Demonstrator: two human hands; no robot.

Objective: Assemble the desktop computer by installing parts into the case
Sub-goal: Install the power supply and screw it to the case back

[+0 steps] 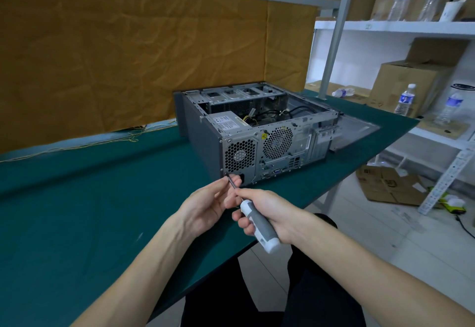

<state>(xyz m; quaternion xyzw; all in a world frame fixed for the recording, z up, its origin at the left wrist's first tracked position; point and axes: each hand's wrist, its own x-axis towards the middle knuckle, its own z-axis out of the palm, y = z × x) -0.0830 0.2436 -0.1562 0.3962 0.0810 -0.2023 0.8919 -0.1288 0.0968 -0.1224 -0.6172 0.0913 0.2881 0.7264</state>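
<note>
1. So, we've got the computer case (203,133) lying on its side on the green table (77,211), open side up, rear panel facing us.
2. Our right hand (267,211) is wrapped around the white and grey handle of the screwdriver (259,223), fingers curled round it in a firm grip.
3. Screwdriver shaft runs up and left, and the tip sits at the lower left corner of the rear panel, right by the power supply's honeycomb vent (240,155). We can't make out the screw itself, it's too small.
4. Our left hand (205,208) is up beside the shaft, thumb and fingertips pinching it close to the tip.
5. Inside the case we can see the power supply (226,121) with its label facing up, some black and yellow cables (270,115) behind it, and the metal drive cage (236,97) at the far end.
6. Round fan grille (277,142) sits just right of the honeycomb vent, with the port cluster below it.
7. Case side panel (357,131) lies flat on the table just past the case on the right.
8. Brown paper (128,51) hangs behind the table, and the white shelving (385,28) on the right holds cardboard boxes (403,85) and water bottles (406,100).
</note>
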